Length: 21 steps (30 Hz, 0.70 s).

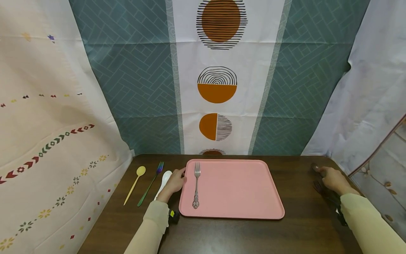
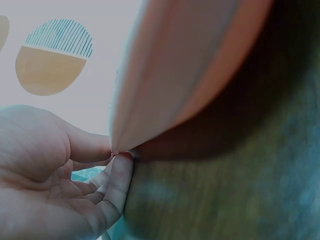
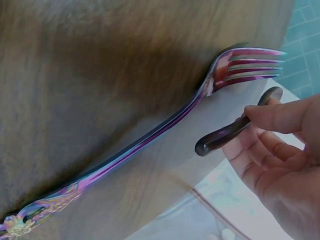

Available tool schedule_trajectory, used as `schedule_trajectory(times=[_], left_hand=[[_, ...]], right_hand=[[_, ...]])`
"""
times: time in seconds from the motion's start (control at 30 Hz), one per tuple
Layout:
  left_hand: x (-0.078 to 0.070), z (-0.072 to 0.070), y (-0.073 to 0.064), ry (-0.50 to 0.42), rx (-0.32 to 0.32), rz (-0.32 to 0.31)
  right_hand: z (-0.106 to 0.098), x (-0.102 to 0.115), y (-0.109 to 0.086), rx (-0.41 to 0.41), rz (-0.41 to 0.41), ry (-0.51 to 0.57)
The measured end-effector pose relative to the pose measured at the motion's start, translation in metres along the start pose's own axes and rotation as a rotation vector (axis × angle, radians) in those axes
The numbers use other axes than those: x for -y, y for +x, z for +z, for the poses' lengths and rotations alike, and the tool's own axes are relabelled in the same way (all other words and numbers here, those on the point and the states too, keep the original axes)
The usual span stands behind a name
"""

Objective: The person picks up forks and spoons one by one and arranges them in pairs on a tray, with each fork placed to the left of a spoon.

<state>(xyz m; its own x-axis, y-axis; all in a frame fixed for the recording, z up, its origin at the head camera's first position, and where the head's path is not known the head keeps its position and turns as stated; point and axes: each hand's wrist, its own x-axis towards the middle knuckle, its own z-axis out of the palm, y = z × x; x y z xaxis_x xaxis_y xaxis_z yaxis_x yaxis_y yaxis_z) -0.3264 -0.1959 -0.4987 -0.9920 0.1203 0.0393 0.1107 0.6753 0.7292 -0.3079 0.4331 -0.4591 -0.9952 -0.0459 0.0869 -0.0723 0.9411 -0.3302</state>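
Note:
My left hand pinches the left rim of a pink tray between thumb and fingers; the left wrist view shows the fingertips at the tray edge. On the tray's left side lies a silver fork, tines away from me. At the table's right side my right hand pinches a short dark spoon by its handle, its rounded bowl beyond the fingers. Beside that hand a dark, purple-shiny fork with an ornate handle rests on the table; the sleeve region hides part of it in the head view.
Left of the tray lie a yellow spoon, a rainbow-coloured fork and a white spoon, the last partly behind my left hand. The brown wooden table ends at a patterned curtain, with more cloth on both sides.

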Motion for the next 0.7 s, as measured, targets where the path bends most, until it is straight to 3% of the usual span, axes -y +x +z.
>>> schedule_trajectory(times=[0.33,0.7], left_hand=[[0.002,0.001,0.000,-0.007,0.011,-0.011],[0.001,0.000,-0.001,-0.012,0.013,-0.015]], right_hand=[[-0.001,0.008,0.005,-0.005,-0.007,0.054],[0.001,0.018,0.011,-0.043,-0.075,0.056]])
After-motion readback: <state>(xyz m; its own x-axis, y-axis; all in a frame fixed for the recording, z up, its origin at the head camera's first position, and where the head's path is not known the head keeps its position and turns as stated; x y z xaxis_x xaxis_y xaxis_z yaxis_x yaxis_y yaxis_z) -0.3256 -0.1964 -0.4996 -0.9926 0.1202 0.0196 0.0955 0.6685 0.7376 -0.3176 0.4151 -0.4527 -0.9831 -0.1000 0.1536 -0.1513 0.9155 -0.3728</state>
